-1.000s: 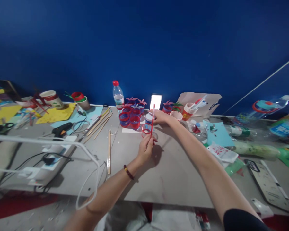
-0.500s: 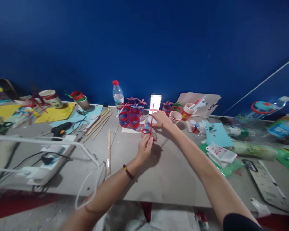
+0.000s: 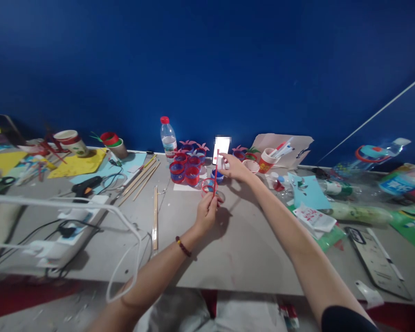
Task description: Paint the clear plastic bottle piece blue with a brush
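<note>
My left hand is closed, pinching the lower end of a thin red strip that stands nearly upright. Behind its fingers sits a clear cup with a red rim, partly hidden; whether the fingers touch it I cannot tell. My right hand is closed on a small white roundish object, too small to make out further. Just below that object stands a small blue cup. To the left cluster several red and blue cups with petal-like paper tops.
A lit phone leans against the blue wall. Nearby stand a bottle with a red cap and a paper cup of pens. Wooden sticks, a glue gun and a power strip lie left; plastic bottles lie right.
My right hand has lifted the white object slightly off the blue cup, which shows more now. My left hand still holds the red strip, barely moved.
</note>
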A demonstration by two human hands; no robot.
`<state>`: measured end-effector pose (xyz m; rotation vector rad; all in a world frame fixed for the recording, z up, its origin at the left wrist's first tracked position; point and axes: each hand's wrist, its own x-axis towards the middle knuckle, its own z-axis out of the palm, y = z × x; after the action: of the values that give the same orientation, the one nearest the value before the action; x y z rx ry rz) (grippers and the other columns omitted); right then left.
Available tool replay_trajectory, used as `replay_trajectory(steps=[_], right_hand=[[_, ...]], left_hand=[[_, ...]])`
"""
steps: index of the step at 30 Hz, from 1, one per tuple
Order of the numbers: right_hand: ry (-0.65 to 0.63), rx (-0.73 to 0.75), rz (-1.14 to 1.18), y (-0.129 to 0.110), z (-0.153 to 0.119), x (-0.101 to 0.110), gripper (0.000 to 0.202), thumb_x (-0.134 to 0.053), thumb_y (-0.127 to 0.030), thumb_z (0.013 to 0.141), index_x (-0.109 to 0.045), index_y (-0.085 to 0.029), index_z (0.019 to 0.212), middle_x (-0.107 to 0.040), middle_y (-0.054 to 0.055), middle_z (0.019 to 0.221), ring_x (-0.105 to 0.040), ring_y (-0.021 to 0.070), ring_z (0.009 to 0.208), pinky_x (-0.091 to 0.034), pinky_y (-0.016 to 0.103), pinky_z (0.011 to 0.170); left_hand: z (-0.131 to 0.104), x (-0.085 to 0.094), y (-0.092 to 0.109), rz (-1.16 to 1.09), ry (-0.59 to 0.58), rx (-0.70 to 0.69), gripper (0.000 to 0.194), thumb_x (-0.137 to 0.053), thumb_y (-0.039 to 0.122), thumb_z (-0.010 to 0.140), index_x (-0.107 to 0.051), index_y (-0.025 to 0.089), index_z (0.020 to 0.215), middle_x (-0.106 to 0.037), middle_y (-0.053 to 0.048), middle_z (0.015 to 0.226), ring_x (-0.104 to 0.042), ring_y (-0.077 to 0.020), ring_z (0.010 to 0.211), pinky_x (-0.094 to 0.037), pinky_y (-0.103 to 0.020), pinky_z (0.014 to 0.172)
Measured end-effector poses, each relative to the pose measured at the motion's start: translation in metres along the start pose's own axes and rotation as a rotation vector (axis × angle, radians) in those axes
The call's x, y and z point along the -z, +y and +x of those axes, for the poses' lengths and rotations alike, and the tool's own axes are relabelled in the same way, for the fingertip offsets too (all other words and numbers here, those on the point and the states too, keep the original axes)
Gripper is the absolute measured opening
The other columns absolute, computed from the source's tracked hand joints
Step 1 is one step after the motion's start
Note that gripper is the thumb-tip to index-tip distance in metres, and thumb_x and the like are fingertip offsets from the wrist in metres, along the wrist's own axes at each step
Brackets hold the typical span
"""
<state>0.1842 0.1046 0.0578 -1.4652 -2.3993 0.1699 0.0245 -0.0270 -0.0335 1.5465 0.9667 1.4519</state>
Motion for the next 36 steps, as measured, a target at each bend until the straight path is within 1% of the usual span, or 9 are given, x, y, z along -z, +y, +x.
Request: replay_trajectory(steps=[3,7,10,13,19,24,29,33,36], right_hand=[[0.132,-0.04,0.124,0.004,-0.023,-0.003,0.066,-0.063,-0.027,0.079,-0.048,-0.017,0.141,-0.059,0.015,0.134,-0.056,0.0319,0.122,-0.044,0.046,0.105],[0.296,-0.139,0.203,0.009,-0.068,-0.031,0.065,-0.061,-0.027,0.079,-0.044,-0.017,0.14,-0.059,0.016,0.134,-0.057,0.0326,0.121,-0.045,0.048,0.104],[0.255,-0.216,0.196,0.007,-0.093,-0.052,0.065,-0.06,-0.034,0.084,-0.04,-0.017,0.144,-0.062,0.016,0.13,-0.06,0.0331,0.116,-0.048,0.048,0.098],[0.152,-0.304,0.072,0.003,-0.101,-0.059,0.07,-0.063,-0.037,0.085,-0.039,-0.014,0.147,-0.066,0.019,0.121,-0.063,0.0349,0.11,-0.05,0.046,0.092],[0.202,-0.192,-0.059,0.002,-0.074,-0.044,0.062,-0.067,-0.042,0.084,-0.048,-0.015,0.137,-0.063,0.02,0.127,-0.057,0.0361,0.117,-0.046,0.046,0.096],[0.075,-0.169,-0.182,-0.003,-0.033,-0.042,0.06,-0.076,-0.037,0.081,-0.051,-0.014,0.13,-0.069,0.017,0.114,-0.062,0.0338,0.107,-0.046,0.042,0.091],[0.07,-0.165,-0.19,-0.012,-0.005,-0.047,0.055,-0.072,-0.032,0.086,-0.051,-0.012,0.132,-0.071,0.018,0.103,-0.064,0.0336,0.105,-0.047,0.041,0.09],[0.108,-0.188,-0.152,-0.017,0.003,-0.042,0.048,-0.069,-0.026,0.087,-0.052,-0.012,0.13,-0.071,0.018,0.105,-0.065,0.0315,0.103,-0.049,0.038,0.088],[0.145,-0.22,-0.102,-0.019,-0.006,-0.035,0.034,-0.058,-0.026,0.093,-0.055,-0.018,0.126,-0.072,0.013,0.103,-0.068,0.027,0.095,-0.052,0.035,0.079]], left_hand=[[0.0,0.0,-0.001,0.001,0.003,-0.001,0.045,-0.039,0.051,0.101,-0.062,0.018,0.082,-0.06,-0.004,0.08,-0.052,-0.0143,0.065,-0.044,-0.029,0.061],[-0.001,-0.001,0.0,0.017,0.027,-0.008,0.044,-0.039,0.049,0.102,-0.064,0.018,0.083,-0.062,-0.004,0.081,-0.053,-0.0143,0.067,-0.044,-0.029,0.064],[-0.001,0.0,0.003,0.025,0.025,-0.035,0.045,-0.039,0.05,0.101,-0.064,0.018,0.081,-0.061,-0.004,0.08,-0.055,-0.0149,0.069,-0.044,-0.029,0.066],[-0.001,0.0,0.005,0.022,0.005,-0.046,0.046,-0.038,0.05,0.102,-0.063,0.018,0.081,-0.061,-0.004,0.08,-0.056,-0.0147,0.07,-0.045,-0.029,0.066],[-0.002,-0.001,0.004,0.046,0.003,-0.022,0.047,-0.037,0.051,0.101,-0.063,0.019,0.08,-0.059,-0.004,0.075,-0.054,-0.0152,0.067,-0.044,-0.029,0.064],[-0.001,0.0,0.011,0.064,-0.013,-0.036,0.049,-0.037,0.053,0.101,-0.063,0.019,0.078,-0.059,-0.003,0.074,-0.052,-0.0152,0.065,-0.045,-0.03,0.066],[-0.001,0.0,0.012,0.05,-0.028,-0.031,0.05,-0.037,0.055,0.1,-0.063,0.02,0.077,-0.06,-0.004,0.074,-0.053,-0.0159,0.066,-0.045,-0.031,0.065],[-0.002,-0.001,0.008,0.039,-0.037,-0.021,0.049,-0.038,0.055,0.1,-0.064,0.02,0.076,-0.059,-0.003,0.072,-0.054,-0.0161,0.066,-0.045,-0.031,0.065],[-0.001,-0.001,0.008,0.04,-0.029,-0.011,0.05,-0.037,0.054,0.1,-0.065,0.019,0.078,-0.061,-0.004,0.074,-0.055,-0.0162,0.067,-0.045,-0.031,0.064]])
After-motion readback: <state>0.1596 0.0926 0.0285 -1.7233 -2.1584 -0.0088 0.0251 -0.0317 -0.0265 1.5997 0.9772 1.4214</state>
